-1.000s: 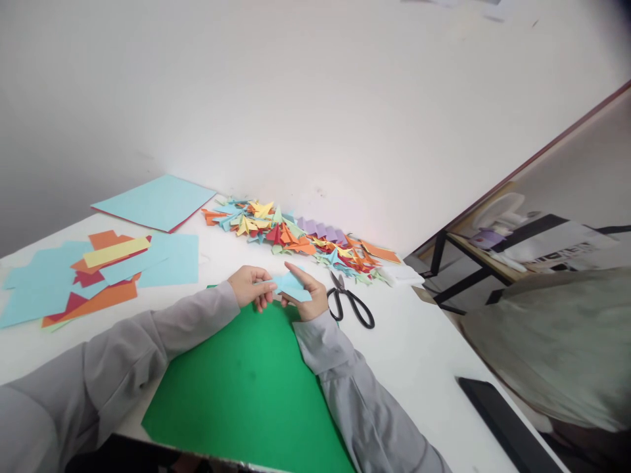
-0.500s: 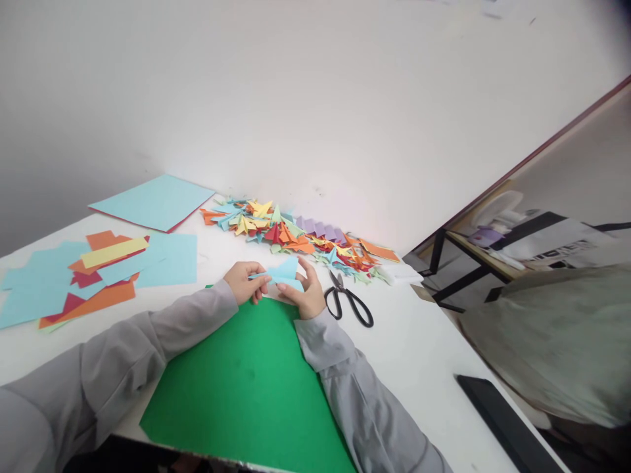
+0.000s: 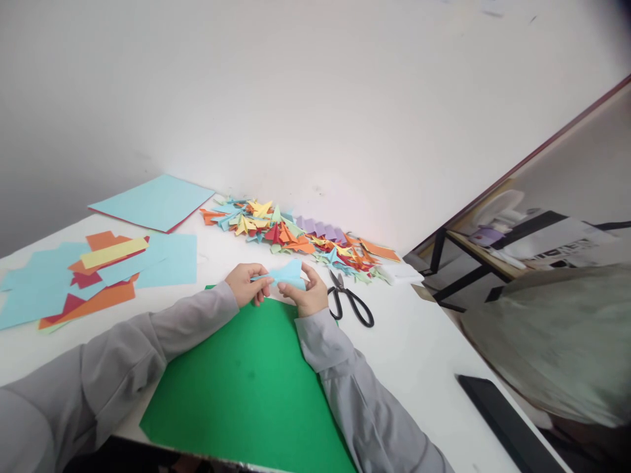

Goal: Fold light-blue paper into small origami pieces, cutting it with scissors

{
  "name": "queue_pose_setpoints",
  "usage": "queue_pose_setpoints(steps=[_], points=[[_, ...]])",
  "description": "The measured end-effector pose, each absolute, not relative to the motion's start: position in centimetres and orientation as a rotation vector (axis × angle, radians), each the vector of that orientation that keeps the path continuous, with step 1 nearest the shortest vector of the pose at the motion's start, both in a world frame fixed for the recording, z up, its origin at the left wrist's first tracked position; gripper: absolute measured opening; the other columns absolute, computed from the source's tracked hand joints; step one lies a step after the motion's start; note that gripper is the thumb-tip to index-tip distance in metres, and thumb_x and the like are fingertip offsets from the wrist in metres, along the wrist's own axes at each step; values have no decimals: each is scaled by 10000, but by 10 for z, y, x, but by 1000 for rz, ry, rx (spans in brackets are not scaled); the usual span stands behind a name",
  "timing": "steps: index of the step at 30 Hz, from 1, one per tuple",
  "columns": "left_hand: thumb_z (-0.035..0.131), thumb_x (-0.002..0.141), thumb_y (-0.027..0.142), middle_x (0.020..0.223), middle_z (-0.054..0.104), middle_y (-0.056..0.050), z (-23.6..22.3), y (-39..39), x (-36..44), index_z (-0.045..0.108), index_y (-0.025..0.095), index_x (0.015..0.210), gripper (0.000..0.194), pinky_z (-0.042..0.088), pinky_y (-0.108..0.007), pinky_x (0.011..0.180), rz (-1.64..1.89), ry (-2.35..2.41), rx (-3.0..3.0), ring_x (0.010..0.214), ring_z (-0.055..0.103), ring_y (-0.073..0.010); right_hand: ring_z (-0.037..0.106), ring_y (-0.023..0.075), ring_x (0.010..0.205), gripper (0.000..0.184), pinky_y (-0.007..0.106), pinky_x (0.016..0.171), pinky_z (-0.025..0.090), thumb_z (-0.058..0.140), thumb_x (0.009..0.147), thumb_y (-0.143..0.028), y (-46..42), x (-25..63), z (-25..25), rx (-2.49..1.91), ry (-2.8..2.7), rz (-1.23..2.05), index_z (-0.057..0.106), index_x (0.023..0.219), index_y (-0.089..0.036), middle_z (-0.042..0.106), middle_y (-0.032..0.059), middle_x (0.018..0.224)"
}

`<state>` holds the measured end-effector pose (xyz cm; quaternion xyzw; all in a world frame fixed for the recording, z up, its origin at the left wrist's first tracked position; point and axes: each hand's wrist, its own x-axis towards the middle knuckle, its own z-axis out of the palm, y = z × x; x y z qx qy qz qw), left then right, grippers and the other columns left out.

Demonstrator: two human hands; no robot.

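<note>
There are two hands (image 3: 245, 284), one folded blue paper (image 3: 292, 271), one pair of scissors (image 3: 342, 288) and one green board (image 3: 251, 387). The heaped paper shapes (image 3: 283, 234) overlap too much to count.

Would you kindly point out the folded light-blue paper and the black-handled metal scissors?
Folded light-blue paper (image 3: 286, 272), head view: its visible middle.
Black-handled metal scissors (image 3: 343, 289), head view: around the pivot.

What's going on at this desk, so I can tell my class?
A person in grey sleeves holds a piece of folded light-blue paper between the fingers of the left hand and right hand, above the far end of a green sheet. Black-handled scissors lie beside the right hand, untouched. Beyond is a heap of small folded papers; flat coloured paper lies to the left.
</note>
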<state>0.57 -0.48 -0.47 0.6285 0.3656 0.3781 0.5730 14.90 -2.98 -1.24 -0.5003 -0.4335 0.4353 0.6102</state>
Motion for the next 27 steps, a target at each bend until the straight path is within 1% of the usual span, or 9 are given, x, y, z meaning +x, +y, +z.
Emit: queue_pose_setpoints(steps=[7,12,22,27], points=[[506,696,228,448,516,31,-4,-7,7,469,121,603,147,401,-184,315,912,865,1450,330,469,-64,514,108,418,589,237,408,436,741,386,-216,-27,148,-21,-1110,-928,1051,519,928,-153,581,-48,519],[532,680,263,449,518,30,-3,-10,8,467,120,605,174,398,-177,311,948,875,1441,332,468,-61,530,122,502,514,256,453,461,747,369,-234,-28,141,-23,-1081,-909,1041,549,839,-163,582,-38,587],[552,659,359,469,540,7,-3,-12,8,480,110,607,265,409,-188,318,888,768,1440,352,491,-75,473,96,424,323,234,434,392,736,403,-236,-29,145,-20,-1077,-957,1047,556,653,-138,539,-45,466],[578,630,385,563,588,-34,-4,-10,7,499,98,656,298,440,-221,345,855,681,1386,410,531,-100,481,106,422,311,243,436,393,730,408,-238,-27,147,-23,-1070,-968,1060,543,637,-141,542,-43,456]])
